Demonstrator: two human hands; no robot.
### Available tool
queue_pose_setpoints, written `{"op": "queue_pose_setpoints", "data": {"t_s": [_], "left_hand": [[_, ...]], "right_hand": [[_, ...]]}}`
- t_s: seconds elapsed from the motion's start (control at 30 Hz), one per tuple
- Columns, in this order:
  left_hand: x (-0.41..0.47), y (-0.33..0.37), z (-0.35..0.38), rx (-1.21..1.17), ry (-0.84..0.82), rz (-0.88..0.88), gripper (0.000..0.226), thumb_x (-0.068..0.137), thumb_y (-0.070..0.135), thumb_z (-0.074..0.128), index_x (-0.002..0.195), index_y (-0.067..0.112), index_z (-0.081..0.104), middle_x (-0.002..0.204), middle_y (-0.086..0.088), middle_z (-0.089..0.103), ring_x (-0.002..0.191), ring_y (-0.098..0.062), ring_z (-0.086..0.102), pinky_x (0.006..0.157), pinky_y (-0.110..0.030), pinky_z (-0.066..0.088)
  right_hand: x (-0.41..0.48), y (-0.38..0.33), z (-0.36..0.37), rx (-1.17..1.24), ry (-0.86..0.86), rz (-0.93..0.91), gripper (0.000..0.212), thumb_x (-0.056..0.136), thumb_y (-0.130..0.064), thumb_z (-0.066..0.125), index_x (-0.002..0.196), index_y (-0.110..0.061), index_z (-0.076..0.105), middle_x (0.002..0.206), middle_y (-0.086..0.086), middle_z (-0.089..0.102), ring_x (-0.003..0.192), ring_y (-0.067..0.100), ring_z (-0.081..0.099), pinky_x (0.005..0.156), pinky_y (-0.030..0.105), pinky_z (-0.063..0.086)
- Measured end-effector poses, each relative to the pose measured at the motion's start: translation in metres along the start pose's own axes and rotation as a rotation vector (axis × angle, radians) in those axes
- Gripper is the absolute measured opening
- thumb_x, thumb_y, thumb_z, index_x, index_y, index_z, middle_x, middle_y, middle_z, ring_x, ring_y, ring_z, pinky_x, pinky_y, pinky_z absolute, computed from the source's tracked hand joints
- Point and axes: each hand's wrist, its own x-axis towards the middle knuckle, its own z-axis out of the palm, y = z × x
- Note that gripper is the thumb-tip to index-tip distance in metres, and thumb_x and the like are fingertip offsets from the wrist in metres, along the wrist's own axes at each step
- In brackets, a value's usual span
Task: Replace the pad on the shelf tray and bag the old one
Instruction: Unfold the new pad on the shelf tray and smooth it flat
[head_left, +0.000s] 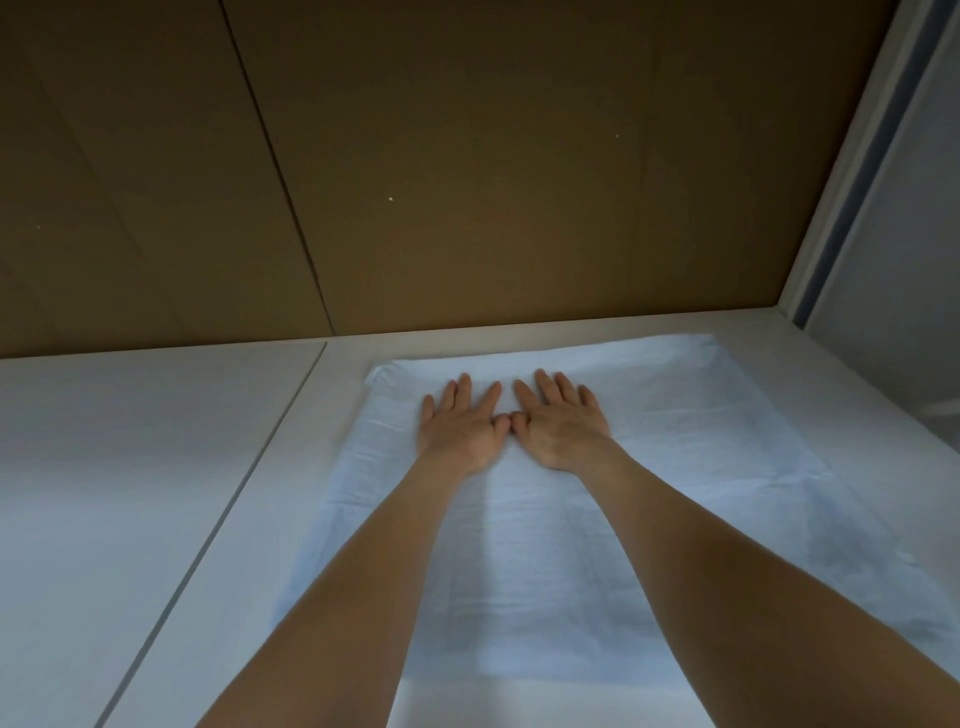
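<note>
Pale blue pad (649, 467) on white shelf tray (270, 519); left hand (460, 426) and right hand (558, 423) flat upon it, fingers (545, 384) spread, thumbs touching.

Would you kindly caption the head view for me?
Left hand and right hand press a pale blue rectangular pad flat on the white shelf tray.

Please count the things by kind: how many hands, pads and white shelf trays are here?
Pads: 1, light blue pad
Hands: 2, left hand and right hand, flat on it
White shelf trays: 2, tray under the pad and left tray
Total: 5
</note>
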Motion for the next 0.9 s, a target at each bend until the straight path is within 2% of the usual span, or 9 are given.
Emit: {"op": "queue_pose_setpoints", "data": {"t_s": [0.17,0.27,0.37,0.43,0.63,0.9], "left_hand": [[-0.003,-0.016,-0.004,-0.025,-0.02,0.07,0.056,0.1,0.049,0.015,0.152,0.034,0.002,0.161,0.001,-0.009,0.149,-0.016,-0.005,0.121,-0.039,0.0],[-0.018,-0.035,-0.009,-0.017,-0.029,0.034,0.057,0.1,0.049,0.014,0.152,0.031,0.002,0.161,-0.001,-0.009,0.149,-0.018,-0.006,0.121,-0.039,0.0],[-0.029,-0.052,-0.018,0.018,0.062,-0.008,0.057,0.101,0.046,0.016,0.153,0.025,0.003,0.161,-0.004,-0.006,0.149,-0.02,-0.007,0.121,-0.038,0.0],[-0.039,-0.061,-0.023,0.063,0.1,-0.021,0.056,0.102,0.042,0.016,0.153,0.023,0.002,0.161,-0.003,-0.006,0.149,-0.02,-0.008,0.121,-0.037,0.0],[-0.074,-0.058,-0.013,0.046,0.088,-0.016,0.057,0.102,0.035,0.02,0.153,0.019,-0.001,0.161,-0.005,-0.007,0.149,-0.02,-0.008,0.122,-0.036,0.0],[-0.089,-0.047,-0.001,-0.017,-0.003,0.008,0.058,0.102,0.036,0.017,0.153,0.015,-0.003,0.16,-0.007,-0.009,0.148,-0.021,-0.008,0.121,-0.035,-0.001]], "right_hand": [[-0.001,0.001,-0.002,0.005,0.006,-0.006,0.058,0.101,-0.048,0.011,0.154,-0.029,-0.003,0.162,0.0,-0.011,0.149,0.022,-0.01,0.121,0.044,-0.001],[-0.004,-0.004,-0.006,-0.002,0.006,0.021,0.058,0.101,-0.049,0.011,0.154,-0.029,0.0,0.162,0.003,-0.008,0.149,0.028,-0.008,0.12,0.048,0.001],[-0.011,-0.012,-0.014,0.032,0.058,0.088,0.059,0.102,-0.049,0.015,0.155,-0.027,0.002,0.162,0.005,-0.008,0.148,0.031,-0.009,0.118,0.051,0.0],[-0.022,-0.019,-0.018,0.059,0.087,0.048,0.058,0.102,-0.046,0.016,0.155,-0.027,0.002,0.162,0.002,-0.007,0.148,0.028,-0.01,0.119,0.048,-0.001],[-0.06,-0.045,-0.003,0.045,0.077,-0.047,0.061,0.1,-0.049,0.02,0.155,-0.027,0.002,0.162,0.002,-0.006,0.148,0.027,-0.012,0.12,0.047,-0.003],[-0.076,-0.056,0.011,0.017,0.03,-0.05,0.06,0.1,-0.051,0.016,0.154,-0.029,0.001,0.162,0.003,-0.008,0.148,0.028,-0.013,0.119,0.05,-0.004]]}}
